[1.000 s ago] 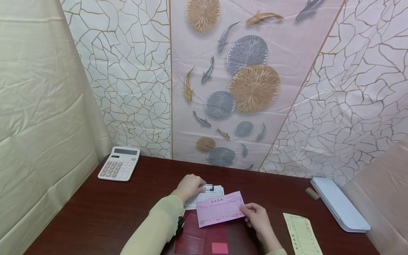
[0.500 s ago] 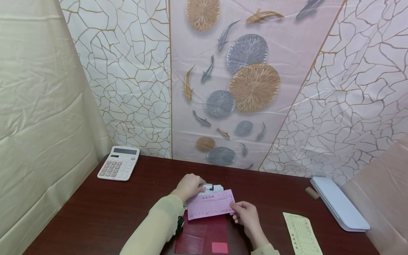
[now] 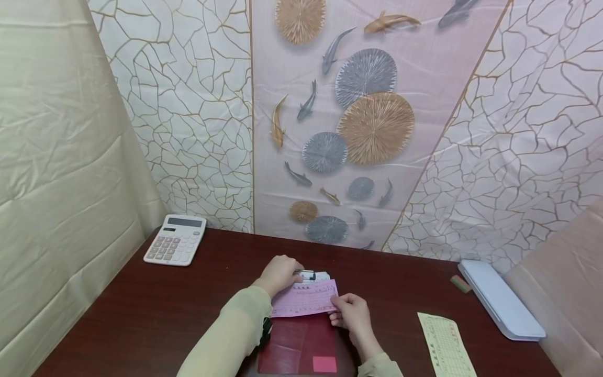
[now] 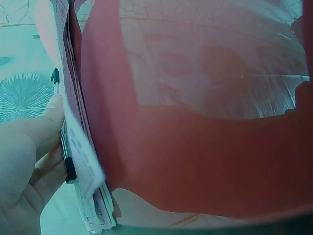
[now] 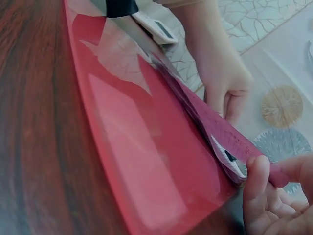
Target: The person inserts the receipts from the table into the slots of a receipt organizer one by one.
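Observation:
A red clip folder [image 3: 297, 343] lies on the table in front of me, its metal clip [image 3: 308, 275] at the far end. My left hand [image 3: 280, 275] holds that clip; in the left wrist view its thumb and fingers close around the clip's bar [image 4: 70, 169]. White printed forms [image 3: 322, 276] sit beneath the clip. Between finger and thumb, my right hand [image 3: 352, 314] pinches the right edge of a pink printed slip [image 3: 303, 301]. The slip covers most of the forms, and its left end is hidden behind the left hand and sleeve.
A white calculator [image 3: 175, 241] is at the back left. On the right lie a yellow-green printed slip [image 3: 447, 343], a small green-and-brown block [image 3: 460, 284] and a long pale blue case [image 3: 501, 301]. Patterned cloth hangs behind the table.
My right hand has moved left and slightly away from me with the pink slip, which now covers more of the white forms. The left hand has stayed on the clip.

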Demonstrator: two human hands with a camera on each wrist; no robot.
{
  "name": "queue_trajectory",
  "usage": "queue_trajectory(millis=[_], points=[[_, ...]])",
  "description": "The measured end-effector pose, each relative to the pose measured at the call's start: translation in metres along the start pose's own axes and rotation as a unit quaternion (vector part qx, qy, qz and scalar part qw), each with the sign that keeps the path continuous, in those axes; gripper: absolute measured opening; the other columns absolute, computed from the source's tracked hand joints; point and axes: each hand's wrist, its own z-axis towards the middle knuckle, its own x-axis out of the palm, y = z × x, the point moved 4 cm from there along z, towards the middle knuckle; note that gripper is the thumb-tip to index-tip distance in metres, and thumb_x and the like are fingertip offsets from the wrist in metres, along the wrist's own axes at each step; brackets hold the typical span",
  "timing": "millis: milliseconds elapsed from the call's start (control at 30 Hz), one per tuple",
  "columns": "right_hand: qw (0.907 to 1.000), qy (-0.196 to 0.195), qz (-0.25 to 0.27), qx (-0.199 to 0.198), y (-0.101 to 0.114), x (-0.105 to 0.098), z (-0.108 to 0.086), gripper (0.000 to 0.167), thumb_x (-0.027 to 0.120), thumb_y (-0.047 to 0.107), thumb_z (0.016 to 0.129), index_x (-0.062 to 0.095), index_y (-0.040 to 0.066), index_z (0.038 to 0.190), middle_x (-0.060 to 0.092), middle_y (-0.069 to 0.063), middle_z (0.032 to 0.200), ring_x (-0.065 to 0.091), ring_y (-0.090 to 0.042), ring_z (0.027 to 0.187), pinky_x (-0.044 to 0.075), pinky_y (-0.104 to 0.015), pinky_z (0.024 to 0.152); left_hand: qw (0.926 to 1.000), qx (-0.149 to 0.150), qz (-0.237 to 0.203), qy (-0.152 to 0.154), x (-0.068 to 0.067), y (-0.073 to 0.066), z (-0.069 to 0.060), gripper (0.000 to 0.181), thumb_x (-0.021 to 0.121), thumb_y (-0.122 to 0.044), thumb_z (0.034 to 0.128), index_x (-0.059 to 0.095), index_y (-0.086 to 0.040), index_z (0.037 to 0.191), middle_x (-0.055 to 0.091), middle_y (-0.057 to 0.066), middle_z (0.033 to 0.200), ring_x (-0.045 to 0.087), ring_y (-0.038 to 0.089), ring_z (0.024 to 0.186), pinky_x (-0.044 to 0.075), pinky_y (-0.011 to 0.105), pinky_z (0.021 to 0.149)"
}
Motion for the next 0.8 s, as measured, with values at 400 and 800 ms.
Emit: queue_trajectory(millis=[400, 800], points=[[0.9997, -0.013, 0.022, -0.006, -0.002, 0.011, 0.001, 0.012, 0.056, 0.003, 0.088, 0.051, -0.004, 0.081, 0.059, -0.008, 0.059, 0.06, -0.012, 0.046, 0.053, -0.027, 0.045, 0.9984, 0.029, 0.043, -0.022, 0.003, -0.003, 0.0, 0.014, 0.07, -0.031, 0.0852, 0.074, -0.018, 0.089, 0.071, -0.007, 0.083, 0.066, 0.014, 0.081, 0.053, 0.031, 0.076], [0.9992, -0.005, 0.037, -0.012, -0.006, 0.014, 0.005, 0.012, 0.051, 0.004, 0.092, 0.048, -0.006, 0.085, 0.062, -0.013, 0.068, 0.066, -0.017, 0.052, 0.057, -0.031, 0.05, 0.9845, 0.072, 0.156, -0.034, 0.003, -0.012, -0.003, 0.01, 0.069, -0.018, 0.0831, 0.066, -0.019, 0.074, 0.065, -0.006, 0.07, 0.06, 0.016, 0.075, 0.05, 0.029, 0.08]])
